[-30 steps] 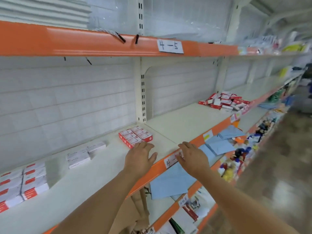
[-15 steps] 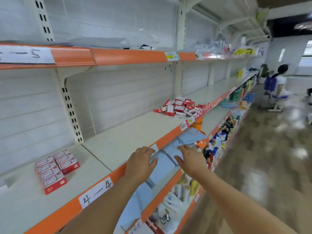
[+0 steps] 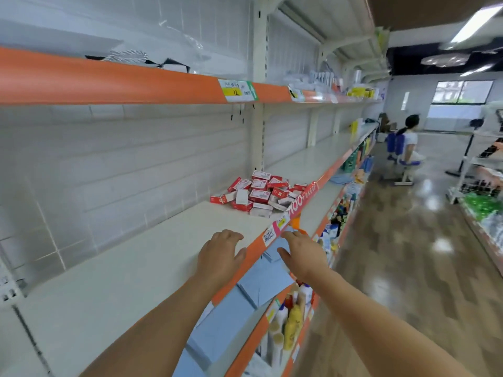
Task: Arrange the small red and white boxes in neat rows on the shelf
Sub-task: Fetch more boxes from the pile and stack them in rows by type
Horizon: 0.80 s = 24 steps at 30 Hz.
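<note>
My left hand [image 3: 220, 257] hangs palm down over the front part of the white shelf [image 3: 130, 273], fingers loosely spread and slightly bent, grip on nothing. My right hand [image 3: 302, 257] is just past the shelf's orange edge strip [image 3: 255, 251], over the blue sheets [image 3: 261, 281] on the level below, fingers relaxed and apart, grip also on nothing. I cannot tell whether either hand touches what lies under it.

The red and white boxes [image 3: 258, 194] sit in a loose heap farther along the same shelf, well ahead of both hands, near the upright post [image 3: 258, 137]. They lie at all angles, some stacked, some tipped on edge; no rows in the heap. The nearest ones reach close to the front edge, beside a pink strip label [image 3: 302, 200].

White tag [image 3: 269, 236] with printed characters on the orange strip, between my hands. Bottles [image 3: 291, 322] on the lower levels. A price tag [image 3: 238, 91] on the shelf above. A seated person [image 3: 407, 140] at the far end of the aisle.
</note>
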Tool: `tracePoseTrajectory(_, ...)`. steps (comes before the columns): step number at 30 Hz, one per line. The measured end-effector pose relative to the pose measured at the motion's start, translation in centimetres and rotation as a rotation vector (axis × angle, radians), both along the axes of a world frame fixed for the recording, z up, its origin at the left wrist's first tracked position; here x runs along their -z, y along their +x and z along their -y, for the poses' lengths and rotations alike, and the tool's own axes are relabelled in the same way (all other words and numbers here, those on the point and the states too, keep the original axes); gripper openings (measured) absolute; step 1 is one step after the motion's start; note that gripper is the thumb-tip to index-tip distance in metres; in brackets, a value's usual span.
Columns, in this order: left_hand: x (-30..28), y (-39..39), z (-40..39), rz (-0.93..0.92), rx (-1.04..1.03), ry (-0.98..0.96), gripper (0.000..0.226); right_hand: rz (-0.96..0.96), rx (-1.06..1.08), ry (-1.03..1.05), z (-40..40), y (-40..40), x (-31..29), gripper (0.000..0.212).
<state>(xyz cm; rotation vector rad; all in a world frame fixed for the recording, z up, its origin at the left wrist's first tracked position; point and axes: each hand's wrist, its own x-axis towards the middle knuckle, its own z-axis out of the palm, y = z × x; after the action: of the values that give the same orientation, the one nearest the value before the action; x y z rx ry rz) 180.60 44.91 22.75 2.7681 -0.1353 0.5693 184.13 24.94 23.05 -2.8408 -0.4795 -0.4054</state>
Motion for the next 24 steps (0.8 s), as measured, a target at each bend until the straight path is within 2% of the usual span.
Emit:
tracePoseTrajectory(8,0.2,8.9,0.1,-0.059,-0.04,-0.016,0.045,-0.012,0.071,0.039,1.4,8.8,-0.5,0.04)
tracePoseTrajectory(20,-0.4,19.6,3.5,-0.047,-0.25,0.005,0.057,0.019,-0.08,0.054,2.8,21.5,-2.5,0.03)
tracePoseTrajectory(24,-0.3,21.9,3.4,-0.053,-0.324,0.038,0.056,-0.007,-0.132,0.085,2.2,24.1,-2.4,0.034)
